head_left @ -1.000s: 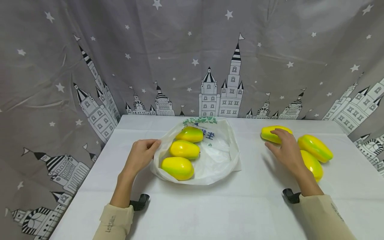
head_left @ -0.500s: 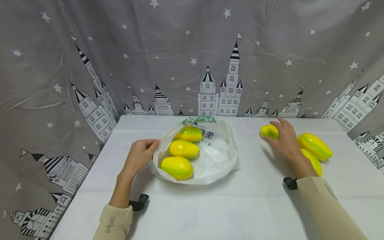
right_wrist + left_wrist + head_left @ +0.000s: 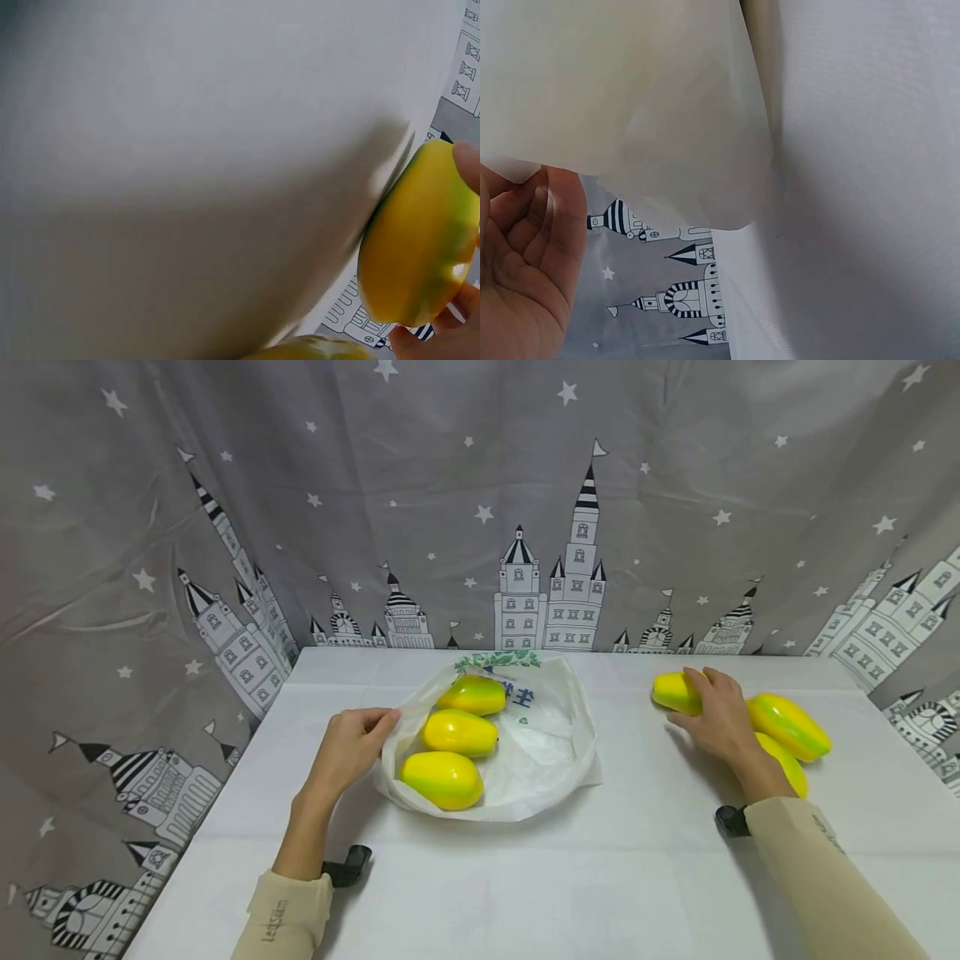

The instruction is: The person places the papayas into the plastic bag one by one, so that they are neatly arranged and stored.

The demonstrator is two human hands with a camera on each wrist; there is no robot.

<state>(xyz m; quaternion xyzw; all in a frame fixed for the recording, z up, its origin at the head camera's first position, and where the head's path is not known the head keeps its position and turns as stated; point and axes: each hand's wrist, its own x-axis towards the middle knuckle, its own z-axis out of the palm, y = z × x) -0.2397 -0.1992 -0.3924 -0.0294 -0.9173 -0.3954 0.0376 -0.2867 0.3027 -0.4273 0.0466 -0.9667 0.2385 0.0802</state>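
Note:
On the left, my left hand pinches the rim of a white plastic bag; its curled fingers show at the bag's edge in the left wrist view. Inside the spread mouth lie three yellow-green papayas, a front papaya, a middle papaya and a back papaya. Over on the right, my right hand grips another papaya, also seen as a large yellow papaya in the right wrist view, with digits on opposite sides.
Two more papayas lie beside my right wrist, an outer papaya and an inner papaya partly hidden by the arm. A white cloth covers the table. Behind it hangs a grey curtain printed with castles.
My right hand has reached over the far papaya, closed its fingers around it and drawn back slightly. My left hand keeps its hold on the bag rim.

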